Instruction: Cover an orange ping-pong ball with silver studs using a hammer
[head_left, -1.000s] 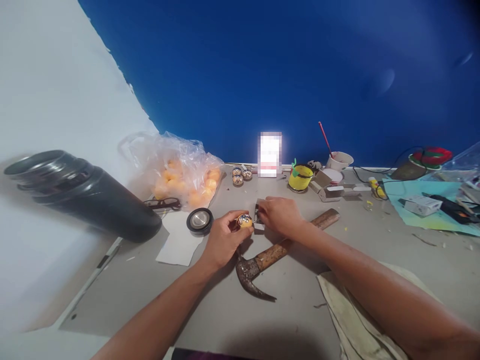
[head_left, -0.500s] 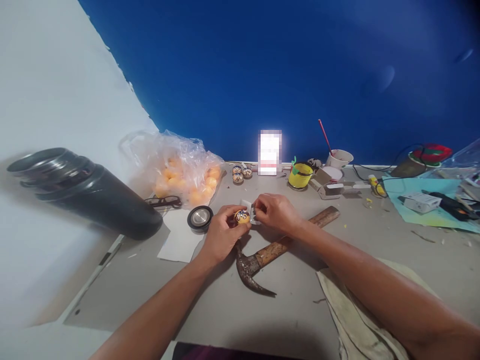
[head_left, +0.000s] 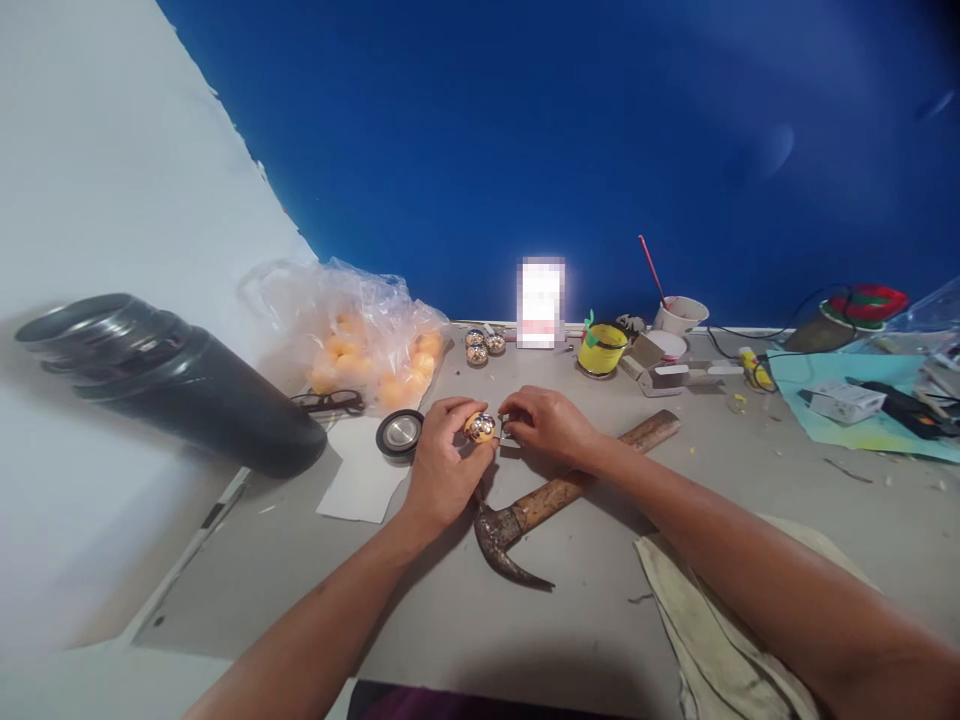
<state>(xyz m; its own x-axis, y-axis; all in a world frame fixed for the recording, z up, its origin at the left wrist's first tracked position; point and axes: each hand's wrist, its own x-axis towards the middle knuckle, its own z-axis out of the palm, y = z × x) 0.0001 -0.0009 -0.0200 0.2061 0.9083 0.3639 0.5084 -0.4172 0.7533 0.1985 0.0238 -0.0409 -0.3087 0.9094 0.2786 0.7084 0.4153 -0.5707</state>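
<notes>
In my left hand (head_left: 442, 460), thumb and fingers grip a small orange ball (head_left: 480, 428) partly covered with shiny, silvery round pieces. Close to its right side, my right hand (head_left: 544, 425) is closed in a pinch; what sits between its fingertips is too small to make out. A small pale flat piece (head_left: 511, 452) shows just under those fingertips. Below both hands lies a claw hammer (head_left: 517, 515), its rusty head toward me and its wooden handle passing under my right wrist.
A clear plastic bag (head_left: 375, 330) of orange balls and a dark flask (head_left: 187, 385) are at left. Shiny balls (head_left: 477, 354) sit by the wall near a bright blurred screen (head_left: 541, 300). A yellow cup (head_left: 602, 350), an open carton (head_left: 664, 378) and a cloth (head_left: 697, 610) are at right.
The ball has turned a little in my left hand and shows more silver. My right hand has shifted slightly left, and the white piece between the hands shows less.
</notes>
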